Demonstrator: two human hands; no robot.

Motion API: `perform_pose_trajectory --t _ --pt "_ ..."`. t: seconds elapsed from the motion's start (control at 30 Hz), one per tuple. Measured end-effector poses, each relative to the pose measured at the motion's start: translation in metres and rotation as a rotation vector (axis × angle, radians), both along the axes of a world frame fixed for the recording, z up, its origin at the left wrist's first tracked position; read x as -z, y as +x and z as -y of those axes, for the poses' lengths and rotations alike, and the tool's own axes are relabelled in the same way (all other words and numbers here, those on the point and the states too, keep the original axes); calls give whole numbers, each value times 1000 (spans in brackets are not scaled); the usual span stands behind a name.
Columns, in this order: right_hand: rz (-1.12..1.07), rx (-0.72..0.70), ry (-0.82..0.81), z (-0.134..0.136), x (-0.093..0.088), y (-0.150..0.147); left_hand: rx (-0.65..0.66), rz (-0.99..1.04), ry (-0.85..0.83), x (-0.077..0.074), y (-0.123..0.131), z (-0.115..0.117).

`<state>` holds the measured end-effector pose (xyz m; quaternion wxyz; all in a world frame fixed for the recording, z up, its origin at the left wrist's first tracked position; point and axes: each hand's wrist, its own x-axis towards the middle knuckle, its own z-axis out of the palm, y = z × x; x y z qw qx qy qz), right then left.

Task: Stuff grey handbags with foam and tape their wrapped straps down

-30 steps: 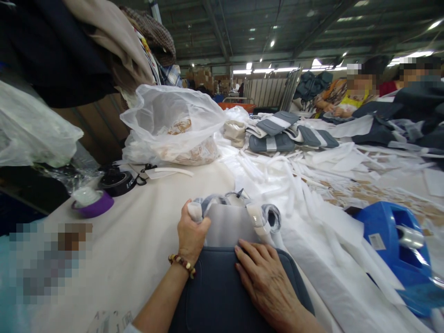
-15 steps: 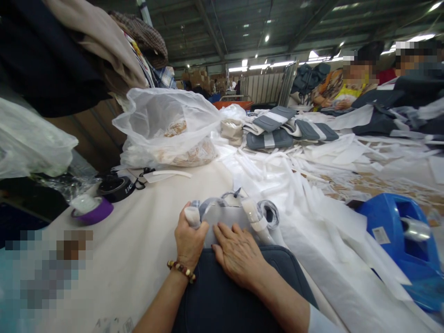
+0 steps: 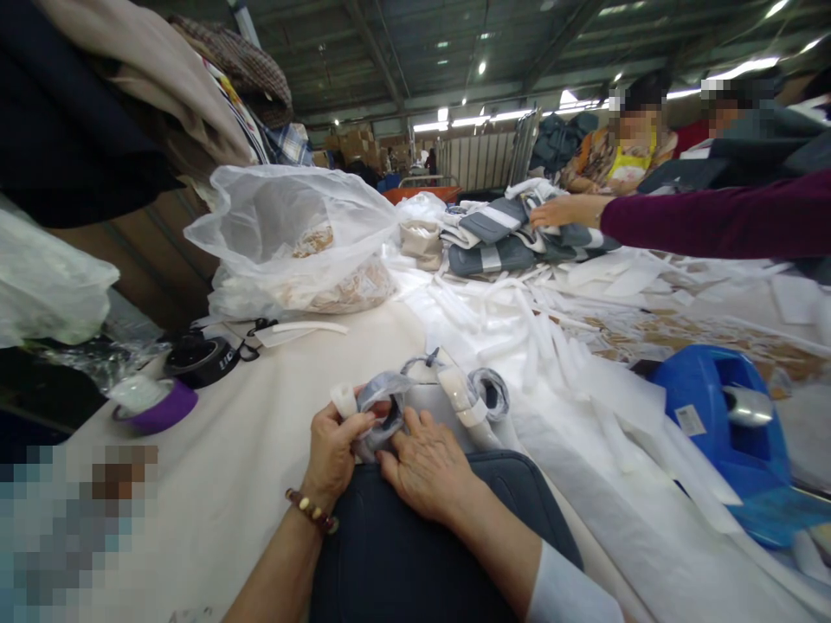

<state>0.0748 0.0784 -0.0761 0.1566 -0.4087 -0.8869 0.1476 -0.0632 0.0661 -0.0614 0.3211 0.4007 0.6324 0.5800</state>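
Observation:
In front of me lies a dark blue-grey padded piece (image 3: 415,554) with stitched, rounded corners. A coiled grey strap (image 3: 383,387) in clear film stands at the left of its far end, next to a short white foam tube. My left hand (image 3: 331,454), with a beaded bracelet on its wrist, is closed with thumb and fingers on this strap. My right hand (image 3: 428,463) rests on the far edge, fingers stretched out beside the coil; its fingertips partly hide behind the strap. Farther right, a second coiled strap (image 3: 489,394) sits beside a white foam-wrapped handle part (image 3: 460,394).
A blue tape dispenser (image 3: 720,433) stands at right. Purple tape (image 3: 162,407) and black tape (image 3: 201,359) lie left. Behind are a clear bag (image 3: 292,234), white foam strips (image 3: 519,320) and stacked grey pieces (image 3: 490,257). A co-worker's purple sleeve (image 3: 707,216) reaches in from the right.
My left hand has shifted left and the strap's coil now shows opened out. My right fingers have moved beside it. A co-worker's arm has come in over the stacked pieces.

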Motion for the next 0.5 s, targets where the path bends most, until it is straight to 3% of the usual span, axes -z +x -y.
perform_pose_trajectory --t 0.1,0.23,0.33,0.5 --pt "-34 2 50 1 1 2 174 88 -127 -7 -7 -9" --pt "-103 37 105 3 8 7 262 49 -235 -8 -7 -20" --pt "-150 107 133 3 15 9 209 -85 -248 -3 -1 -26" --pt "-173 135 184 3 16 8 -10 -419 -250 -3 2 -22"
